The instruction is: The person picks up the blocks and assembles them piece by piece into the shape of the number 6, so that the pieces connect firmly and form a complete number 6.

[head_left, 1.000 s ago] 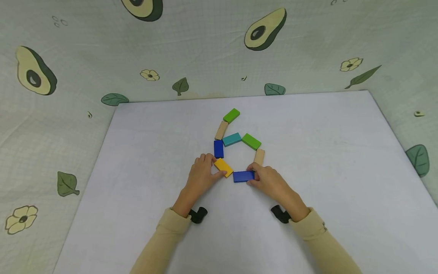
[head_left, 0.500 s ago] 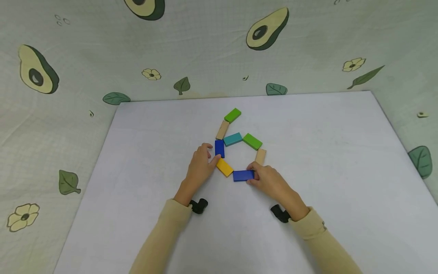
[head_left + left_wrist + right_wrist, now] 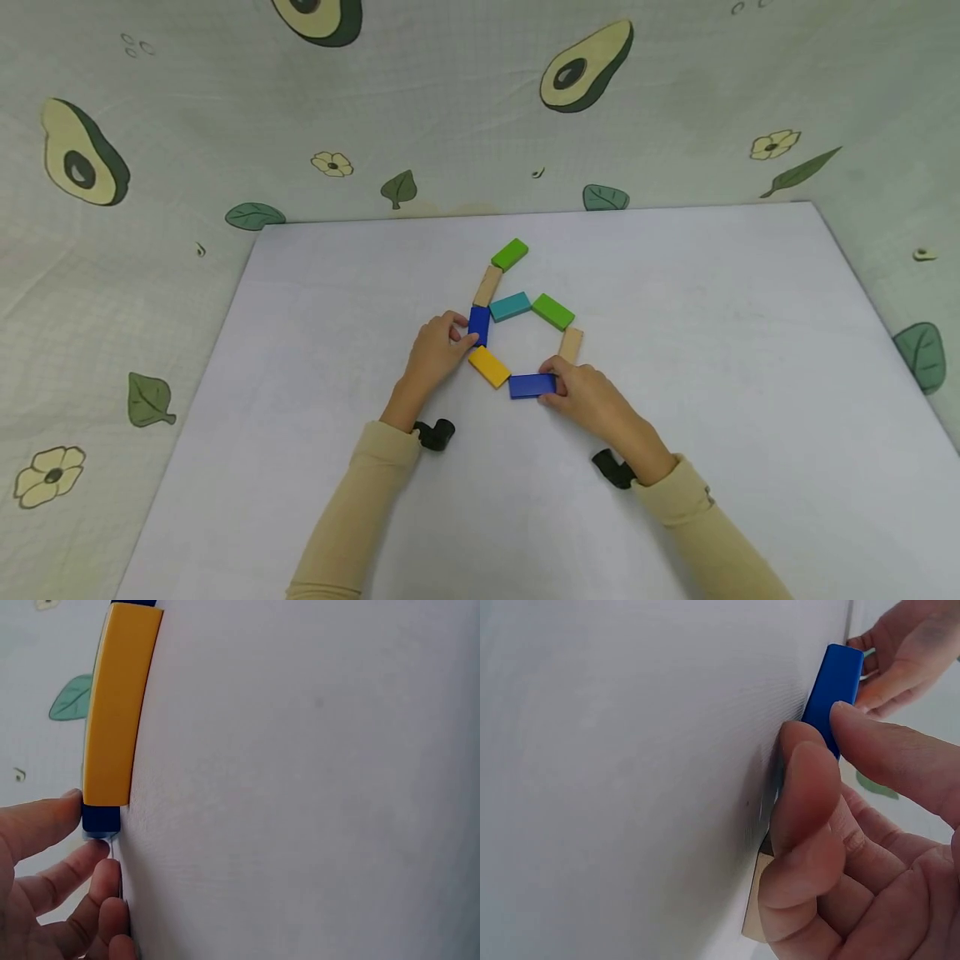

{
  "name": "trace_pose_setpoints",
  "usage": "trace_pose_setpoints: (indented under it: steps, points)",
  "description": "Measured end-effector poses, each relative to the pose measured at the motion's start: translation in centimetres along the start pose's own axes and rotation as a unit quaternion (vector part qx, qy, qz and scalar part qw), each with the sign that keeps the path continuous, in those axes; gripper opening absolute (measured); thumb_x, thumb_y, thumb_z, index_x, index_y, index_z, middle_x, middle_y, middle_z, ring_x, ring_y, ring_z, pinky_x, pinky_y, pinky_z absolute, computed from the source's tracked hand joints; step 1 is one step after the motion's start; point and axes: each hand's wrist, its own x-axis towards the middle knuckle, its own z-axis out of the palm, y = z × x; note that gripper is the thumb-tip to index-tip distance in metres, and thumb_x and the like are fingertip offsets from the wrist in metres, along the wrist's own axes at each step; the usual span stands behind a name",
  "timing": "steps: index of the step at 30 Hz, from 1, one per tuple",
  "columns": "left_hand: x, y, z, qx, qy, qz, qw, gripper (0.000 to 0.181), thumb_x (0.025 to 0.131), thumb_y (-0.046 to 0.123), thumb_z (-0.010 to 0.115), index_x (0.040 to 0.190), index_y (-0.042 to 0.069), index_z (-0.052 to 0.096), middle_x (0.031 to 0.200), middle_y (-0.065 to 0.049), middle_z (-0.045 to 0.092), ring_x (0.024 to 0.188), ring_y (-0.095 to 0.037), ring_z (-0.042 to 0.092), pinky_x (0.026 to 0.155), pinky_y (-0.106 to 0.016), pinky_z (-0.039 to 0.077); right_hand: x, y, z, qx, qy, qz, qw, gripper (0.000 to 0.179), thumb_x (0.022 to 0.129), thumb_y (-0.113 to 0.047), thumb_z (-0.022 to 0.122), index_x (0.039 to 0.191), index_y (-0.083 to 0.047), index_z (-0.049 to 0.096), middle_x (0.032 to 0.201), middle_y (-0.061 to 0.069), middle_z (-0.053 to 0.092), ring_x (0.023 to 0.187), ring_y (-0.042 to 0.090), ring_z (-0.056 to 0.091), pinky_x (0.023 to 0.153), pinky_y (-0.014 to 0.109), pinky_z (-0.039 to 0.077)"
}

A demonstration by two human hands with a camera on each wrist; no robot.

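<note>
In the head view my left hand (image 3: 431, 357) pinches the left blue block (image 3: 479, 322) between thumb and fingers; the left wrist view shows only its dark blue end (image 3: 101, 818) past the yellow block (image 3: 120, 705). My right hand (image 3: 594, 402) holds the right end of the lower blue block (image 3: 529, 386), its thumb and fingers on opposite sides. Between these two lies the yellow block (image 3: 490, 367), slanted. A teal block (image 3: 511, 307), a green block (image 3: 553, 311) and a wooden block (image 3: 571, 342) continue the ring, the last partly behind my right hand.
From the ring's upper left, a plain wooden block (image 3: 487, 287) and another green block (image 3: 510, 254) curve upward. All lie flat on the white table (image 3: 712, 333). A cloth printed with avocados (image 3: 587, 67) hangs behind the table's far edge.
My left hand has left the yellow block and moved up to the left blue block, whose lower end has swung slightly left. My right hand stays on the lower blue block.
</note>
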Motion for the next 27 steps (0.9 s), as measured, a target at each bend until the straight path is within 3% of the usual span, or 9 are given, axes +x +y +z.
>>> trace_pose_setpoints:
  steps: [10, 19, 27]
  points:
    - [0.1, -0.6, -0.5, -0.024, -0.024, -0.005, 0.9994, 0.039, 0.091, 0.029, 0.059, 0.121, 0.006, 0.053, 0.089, -0.008, 0.056, 0.078, -0.021, 0.049, 0.067, -0.028, 0.039, 0.1, 0.0, 0.0, 0.004, 0.000, -0.007, 1.0000, 0.033, 0.083, -0.014, 0.069, 0.113, -0.005, 0.056, 0.065, 0.001, 0.049, 0.055, 0.011, 0.042, 0.051, 0.021, 0.033]
    - [-0.7, -0.9, -1.5, -0.037, -0.124, -0.041, 0.9907, 0.067, 0.082, 0.034, 0.069, 0.134, 0.008, 0.036, 0.085, -0.007, 0.055, 0.072, -0.019, 0.049, 0.063, -0.025, 0.038, 0.0, 0.2, -0.3, 0.008, -0.013, -0.010, 0.9998, 0.037, 0.084, -0.016, 0.068, 0.117, -0.004, 0.054, 0.066, 0.000, 0.050, 0.056, 0.011, 0.042, 0.051, 0.021, 0.034]
    - [-1.1, -0.7, -1.0, -0.044, -0.116, -0.024, 0.9919, 0.066, 0.083, 0.029, 0.069, 0.135, 0.006, 0.034, 0.080, -0.006, 0.055, 0.068, -0.017, 0.049, 0.061, -0.024, 0.038, -0.3, 0.0, -1.7, 0.005, -0.018, -0.003, 0.9998, 0.041, 0.085, -0.017, 0.067, 0.121, -0.004, 0.053, 0.074, 0.002, 0.062, 0.061, 0.011, 0.050, 0.056, 0.025, 0.041]
